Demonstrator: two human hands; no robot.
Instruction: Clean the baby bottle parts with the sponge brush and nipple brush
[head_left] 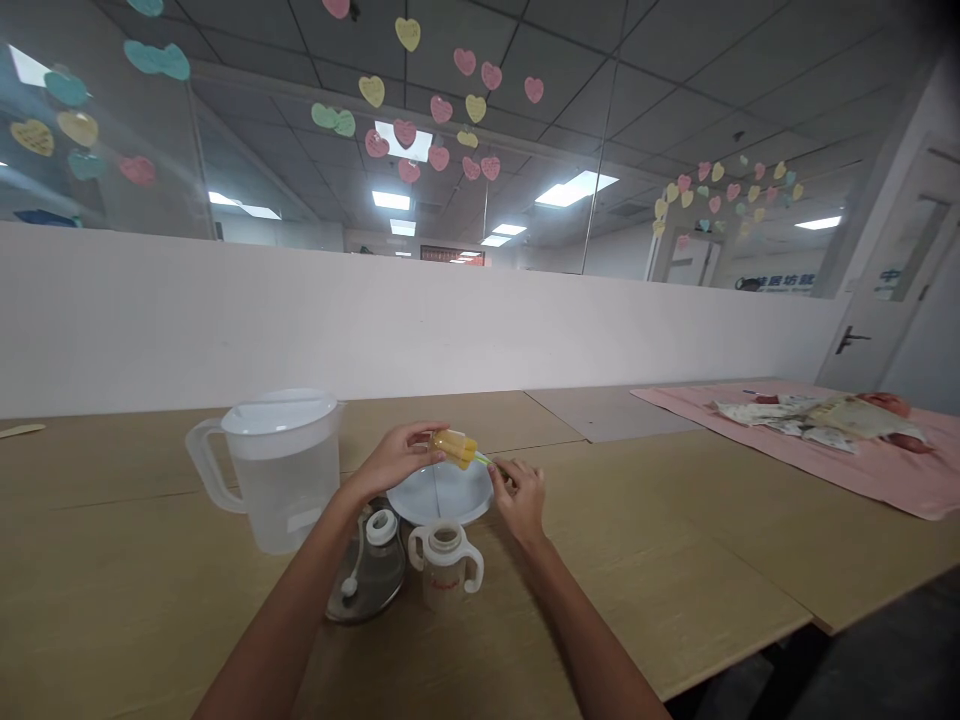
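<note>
Over a white bowl (442,500), my left hand (394,458) is closed round a clear, cup-like piece. A ridged yellow brush head (457,447) shows in or against that piece; which one I cannot tell. My right hand (519,492) pinches the thin green-and-white handle (482,458) of the brush. Below the hands stands a clear baby bottle (445,570), its white collar and two handles upright and its top uncovered. A round metal tray (375,610) beside it carries a white ring-shaped bottle part (382,527) and a tube with a white weighted end (349,587).
A large translucent pitcher (283,480) with a lid and handle stands to the left, holding what looks like water. At the far right, a pink cloth (892,480) bears papers and packets. A white wall (420,320) with glass above it borders the wooden table (645,560).
</note>
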